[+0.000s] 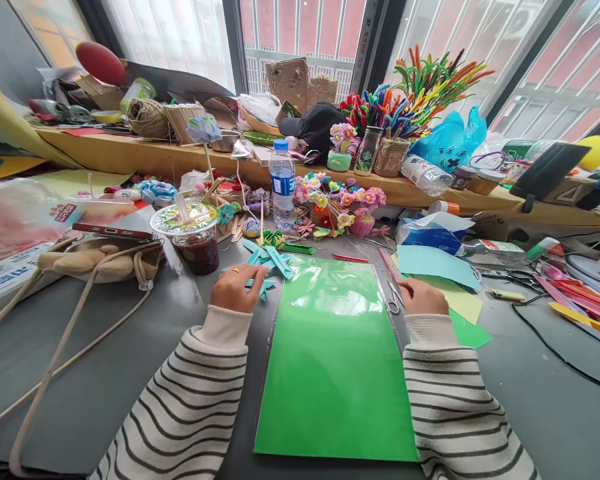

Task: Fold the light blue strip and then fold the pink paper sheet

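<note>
On the grey table (105,373), right in the middle, a big shiny green paper sheet (333,360) is laid flat between two striped sleeves. At its top left corner, a bunch of folded teal paper strips (270,261) is touched by the left hand (237,287), whose fingers are curled loosely over the strips. At the top right edge, small silver scissors (394,298) are touched by the right hand (423,298); its fingers are bent down, but whether the scissors are gripped cannot be told. Just behind the strips, a clear plastic water bottle with a blue cap (283,183) is stood upright. To the left, a plastic cup with a dark drink (195,240) is seen beside a tan cloth bag (100,261).
</note>
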The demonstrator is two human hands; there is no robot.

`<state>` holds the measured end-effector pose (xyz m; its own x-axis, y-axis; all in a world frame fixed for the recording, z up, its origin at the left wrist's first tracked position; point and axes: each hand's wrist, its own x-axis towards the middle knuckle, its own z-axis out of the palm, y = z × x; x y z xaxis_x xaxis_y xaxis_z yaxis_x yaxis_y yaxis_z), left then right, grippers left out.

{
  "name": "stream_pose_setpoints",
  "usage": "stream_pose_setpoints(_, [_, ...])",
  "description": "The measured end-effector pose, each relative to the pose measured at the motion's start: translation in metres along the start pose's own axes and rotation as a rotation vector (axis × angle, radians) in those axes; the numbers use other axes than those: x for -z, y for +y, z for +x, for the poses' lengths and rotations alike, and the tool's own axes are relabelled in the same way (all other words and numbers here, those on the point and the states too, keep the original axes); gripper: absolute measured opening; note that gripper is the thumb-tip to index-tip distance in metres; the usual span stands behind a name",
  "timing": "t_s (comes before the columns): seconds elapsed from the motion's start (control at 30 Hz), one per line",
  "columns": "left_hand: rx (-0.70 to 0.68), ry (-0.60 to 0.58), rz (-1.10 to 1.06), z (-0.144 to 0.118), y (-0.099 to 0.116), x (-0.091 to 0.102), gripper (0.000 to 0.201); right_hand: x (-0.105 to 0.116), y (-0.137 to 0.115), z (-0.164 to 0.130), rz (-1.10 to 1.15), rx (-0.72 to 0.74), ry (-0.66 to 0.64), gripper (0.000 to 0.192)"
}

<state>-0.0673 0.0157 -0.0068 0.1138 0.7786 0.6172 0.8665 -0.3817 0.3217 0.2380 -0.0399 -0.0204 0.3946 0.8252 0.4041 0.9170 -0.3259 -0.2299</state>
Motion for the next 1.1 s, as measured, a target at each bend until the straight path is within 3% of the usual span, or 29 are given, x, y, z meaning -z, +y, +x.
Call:
stream_pose_setpoints(0.07, [-0.101, -0.145, -0.066, -0.002, 0.016, 0.000, 0.030, -0.002, -0.004, -0.001, 0.082, 0.108, -0.061, 0.020])
stream_pose_setpoints(0.2, [-0.316, -0.594, -0.119, 0.006, 0.051, -0.010, 0.024, -0.010, -0.012, -0.004, 0.200, 0.329, -0.127, 0.017])
stream_pose_setpoints(0.3, [-0.370, -0.707, -0.020, 0.021, 0.072, -0.030, 0.026, -0.015, -0.015, -0.004, 0.242, 0.434, -0.168, 0.014])
stream_pose_setpoints(0.47, [-0.341, -0.697, 0.130, 0.045, 0.083, -0.068, 0.039, -0.018, -0.013, -0.002, 0.246, 0.470, -0.213, 0.015])
stream_pose_setpoints(0.57, [-0.359, -0.672, 0.125, 0.045, 0.081, -0.080, 0.040, -0.018, -0.011, -0.001, 0.224, 0.488, -0.271, 0.018])
stream_pose_setpoints(0.87, [-0.371, -0.646, 0.103, 0.018, 0.073, -0.092, 0.054, -0.021, -0.027, -0.009, 0.162, 0.493, -0.291, 0.031])
stream_pose_setpoints(0.97, [-0.370, -0.651, 0.090, 0.017, 0.072, -0.094, 0.055, -0.027, -0.040, -0.003, 0.096, 0.553, -0.318, 0.036])
stream_pose_setpoints(1.1, [-0.363, -0.642, 0.092, 0.018, 0.073, -0.094, 0.054, -0.037, -0.057, 0.010, 0.009, 0.520, -0.315, 0.038])
